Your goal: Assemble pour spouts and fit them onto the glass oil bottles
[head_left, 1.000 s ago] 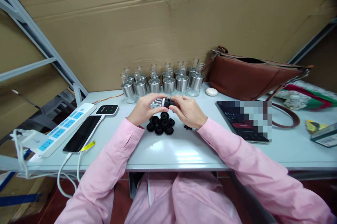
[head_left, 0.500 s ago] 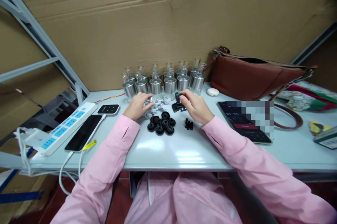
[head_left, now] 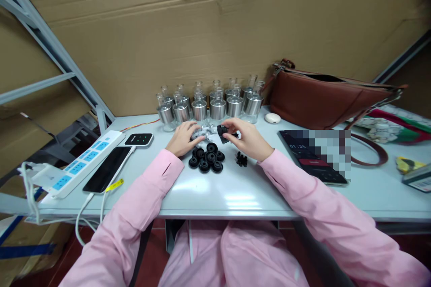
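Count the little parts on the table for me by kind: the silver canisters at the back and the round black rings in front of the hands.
Silver canisters: 6 clearly in the front row; glass tops behind hint at more, too hidden to count.
Round black rings in the cluster: 7.
Total: 13 countable.

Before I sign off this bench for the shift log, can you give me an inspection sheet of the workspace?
Surface: pale table, glossy.
Job's things: cluster of black round caps; small black bits; silver parts; row of metal-collared glass bottles at the back.
Clutter: brown bag, phone, tablet, white puck.
Hands: left hand touches the silver parts; right hand pinches a black cap.
Cables: power strip, white leads off the front edge.
Surroundings: cardboard wall, metal frame.
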Demonstrator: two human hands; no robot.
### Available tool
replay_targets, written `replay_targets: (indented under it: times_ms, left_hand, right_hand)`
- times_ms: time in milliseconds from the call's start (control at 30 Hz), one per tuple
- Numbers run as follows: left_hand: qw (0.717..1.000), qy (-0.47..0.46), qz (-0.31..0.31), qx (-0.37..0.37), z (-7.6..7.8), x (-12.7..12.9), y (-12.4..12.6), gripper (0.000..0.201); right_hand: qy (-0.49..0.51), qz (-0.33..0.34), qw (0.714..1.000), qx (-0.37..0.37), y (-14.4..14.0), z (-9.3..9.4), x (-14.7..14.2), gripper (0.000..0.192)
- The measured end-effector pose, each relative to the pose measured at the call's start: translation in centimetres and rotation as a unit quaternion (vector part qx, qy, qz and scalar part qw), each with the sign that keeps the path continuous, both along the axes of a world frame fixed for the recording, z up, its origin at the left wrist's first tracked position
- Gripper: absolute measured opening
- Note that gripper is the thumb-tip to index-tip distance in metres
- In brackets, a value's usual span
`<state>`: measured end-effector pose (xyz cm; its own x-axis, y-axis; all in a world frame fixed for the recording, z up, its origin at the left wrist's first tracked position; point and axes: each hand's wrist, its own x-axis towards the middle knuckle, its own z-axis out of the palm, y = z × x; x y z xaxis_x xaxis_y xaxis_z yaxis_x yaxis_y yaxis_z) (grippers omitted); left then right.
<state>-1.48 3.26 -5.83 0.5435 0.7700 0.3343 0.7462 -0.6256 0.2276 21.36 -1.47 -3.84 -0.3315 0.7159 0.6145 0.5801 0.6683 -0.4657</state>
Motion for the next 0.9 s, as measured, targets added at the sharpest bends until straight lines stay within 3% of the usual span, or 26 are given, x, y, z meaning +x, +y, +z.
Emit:
replay_targets:
  times_ms: [167,400,900]
  left_hand:
    - [0.999,-0.022,-0.008,0.034,-0.4,0.5,0.0,0.021]
    - [0.997,-0.035,-0.022,0.06,-0.7,0.8,-0.2,0.019]
    - [0.996,-0.048,-0.027,0.07,-0.6,0.7,-0.3,0.018]
  right_hand:
    - [-0.003,0.064,0.998,-0.003,-0.2,0.0,-0.8,0.013]
    - [-0.07,0.118,0.991,-0.003,-1.0,0.0,-2.8,0.023]
    - [-0.112,0.109,0.988,-0.004,-1.5,0.0,-2.6,0.031]
